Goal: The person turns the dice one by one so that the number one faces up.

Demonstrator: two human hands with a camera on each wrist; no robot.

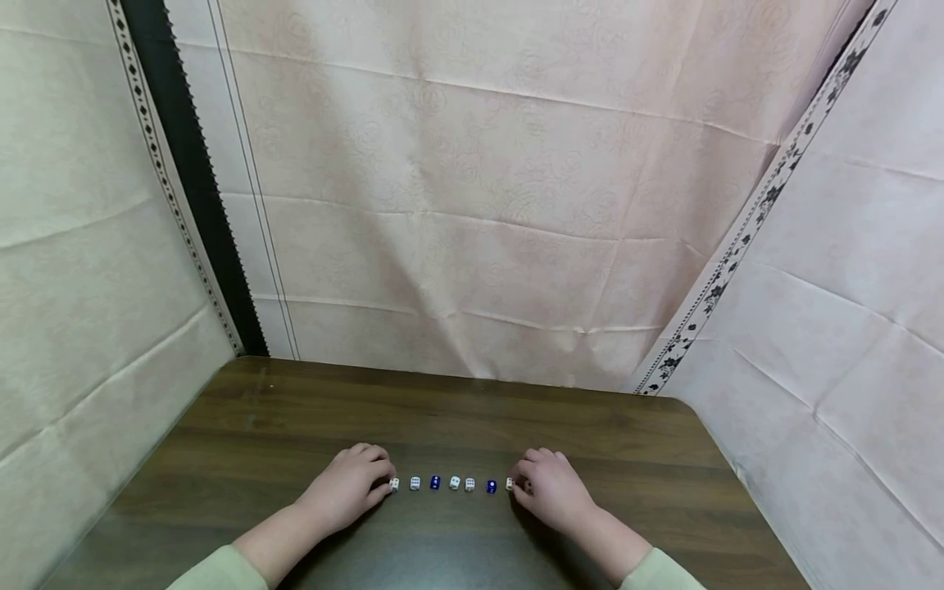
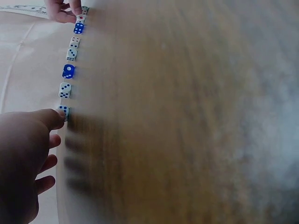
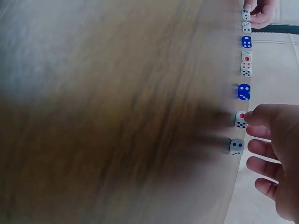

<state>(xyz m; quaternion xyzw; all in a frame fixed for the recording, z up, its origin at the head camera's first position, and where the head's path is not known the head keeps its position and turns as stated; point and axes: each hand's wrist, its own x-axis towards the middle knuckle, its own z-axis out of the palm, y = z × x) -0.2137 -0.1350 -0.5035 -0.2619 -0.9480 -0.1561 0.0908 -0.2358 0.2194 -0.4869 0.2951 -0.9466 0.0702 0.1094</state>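
Note:
Several white and blue dice stand in a row on the wooden table. At the row's left end my left hand pinches a white die, its thumb on the near face. Beside that die are another white die and a blue die. Two white dice sit close together mid-row, followed by a second blue die. My right hand pinches a white die with a red pip. The end white die lies just beyond, near the right hand's other fingers, and is mostly hidden in the head view.
The brown wooden table has rounded far corners. Pale patterned cloth hangs behind it, with more cloth along the left and right sides. Light green sleeves cover the forearms.

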